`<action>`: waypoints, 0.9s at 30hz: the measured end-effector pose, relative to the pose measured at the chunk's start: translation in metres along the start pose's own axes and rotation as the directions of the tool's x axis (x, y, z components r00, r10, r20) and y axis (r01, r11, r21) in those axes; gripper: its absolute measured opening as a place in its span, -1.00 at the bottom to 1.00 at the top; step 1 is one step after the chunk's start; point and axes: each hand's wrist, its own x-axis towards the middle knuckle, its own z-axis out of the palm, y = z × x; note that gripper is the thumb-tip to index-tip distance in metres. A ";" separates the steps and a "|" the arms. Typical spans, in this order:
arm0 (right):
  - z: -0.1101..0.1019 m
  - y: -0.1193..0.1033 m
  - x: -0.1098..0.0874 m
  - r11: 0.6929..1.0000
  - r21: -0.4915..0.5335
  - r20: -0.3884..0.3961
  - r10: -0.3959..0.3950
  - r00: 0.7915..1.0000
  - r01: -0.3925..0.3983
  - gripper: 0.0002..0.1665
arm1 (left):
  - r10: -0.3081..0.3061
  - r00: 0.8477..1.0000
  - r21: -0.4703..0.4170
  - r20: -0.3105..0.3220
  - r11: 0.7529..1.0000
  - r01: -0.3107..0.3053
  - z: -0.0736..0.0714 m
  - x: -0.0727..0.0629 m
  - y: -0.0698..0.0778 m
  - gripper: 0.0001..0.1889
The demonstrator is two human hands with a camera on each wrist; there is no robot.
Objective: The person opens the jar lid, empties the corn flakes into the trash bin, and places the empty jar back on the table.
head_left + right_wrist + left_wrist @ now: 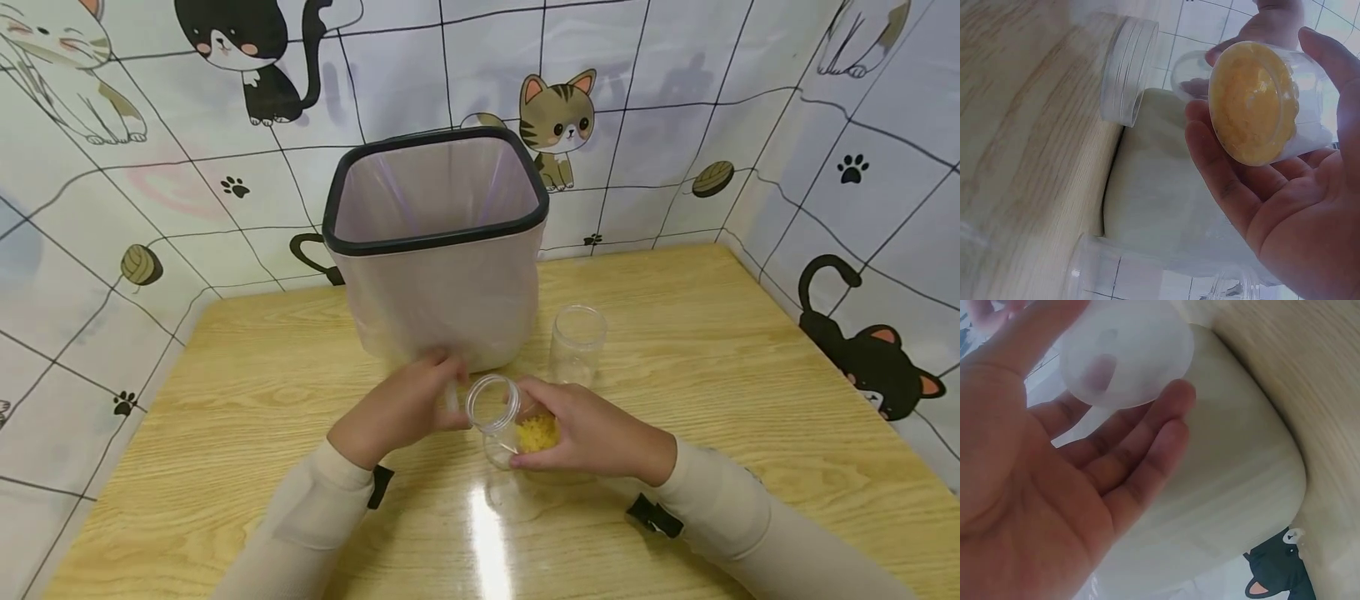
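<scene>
My right hand grips a clear plastic jar round its side, its uncovered mouth tilted toward my left hand. Yellow crumbly-looking contents lie at the jar's base. Close by on the left, my left hand pinches a thin, translucent round disc by its edge, with the other fingers loosely bent. The disc is seen almost edge-on in the head view. A clear ridged lid shows over the table in the right wrist view.
A pale bin with a black rim stands right behind my hands. Another clear jar stands upright to its right. Cat-patterned sheeting covers the walls round the wooden table.
</scene>
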 end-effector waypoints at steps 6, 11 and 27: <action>0.000 0.000 0.000 1.000 -0.002 0.002 0.007 1.000 -0.007 -0.25 | -0.030 0.997 -0.039 0.069 0.999 0.033 0.004 0.001 0.000 -0.41; 0.000 0.000 0.000 1.000 -0.010 -0.002 -0.013 1.000 0.013 -0.24 | -0.052 0.991 -0.039 0.126 0.998 0.057 0.005 -0.001 -0.001 -0.42; 0.000 0.000 0.000 0.999 0.036 0.022 0.028 0.999 -0.029 -0.26 | -0.225 0.920 -0.061 0.321 0.964 0.258 0.005 0.002 -0.004 -0.59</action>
